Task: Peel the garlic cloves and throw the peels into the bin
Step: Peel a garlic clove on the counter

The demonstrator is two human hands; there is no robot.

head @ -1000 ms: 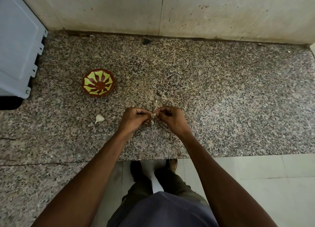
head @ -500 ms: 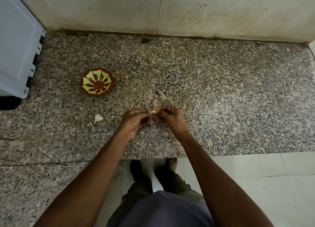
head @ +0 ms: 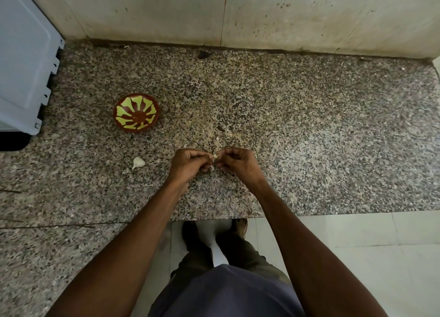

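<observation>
Over the speckled granite counter (head: pixel 309 126), my left hand (head: pixel 188 165) and my right hand (head: pixel 237 163) meet fingertip to fingertip. Between them they pinch a small pale garlic clove (head: pixel 215 156), of which only a sliver shows. A second garlic clove (head: pixel 138 162), still in its white skin, lies on the counter to the left of my left hand. Farther back on the left stands a small brown bowl with a yellow-green pattern (head: pixel 136 112); nothing shows inside it. No bin is in sight.
A pale grey plastic crate or lid (head: pixel 23 61) leans at the far left, over a dark gap. A stained wall (head: pixel 238 14) closes the back. The counter's front edge runs just above my feet, with white floor tiles (head: pixel 357 257) below to the right.
My hands stay together at the same spot on the counter. The fingers have shifted slightly around the clove; the loose clove and the bowl have not moved.
</observation>
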